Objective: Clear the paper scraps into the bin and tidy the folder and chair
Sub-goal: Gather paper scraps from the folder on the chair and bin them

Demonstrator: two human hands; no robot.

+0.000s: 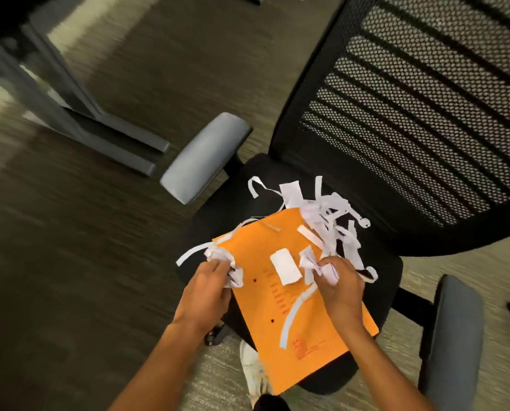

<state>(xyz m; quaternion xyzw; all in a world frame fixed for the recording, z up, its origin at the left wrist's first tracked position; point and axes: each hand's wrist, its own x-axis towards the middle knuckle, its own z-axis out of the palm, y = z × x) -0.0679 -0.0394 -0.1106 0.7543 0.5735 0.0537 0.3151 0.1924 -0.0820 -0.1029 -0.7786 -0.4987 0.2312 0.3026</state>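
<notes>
An orange folder [280, 315] lies on the black seat of an office chair [384, 271]. White paper scraps [331, 221] are strewn over the folder's far end and the seat behind it, and a flat white piece [285, 266] and a long curved strip [292, 315] rest on the folder. My left hand [209, 283] grips a crumpled wad of scraps at the folder's left edge. My right hand [339, 286] holds another bunch of scraps over the folder's right side. No bin is in view.
The chair has a black mesh backrest [420, 114] and grey armrests, one on the left [203, 157] and one on the right [452, 345]. Grey table legs [78, 114] stand on the carpet at the upper left. A white shoe [252, 369] shows below the seat.
</notes>
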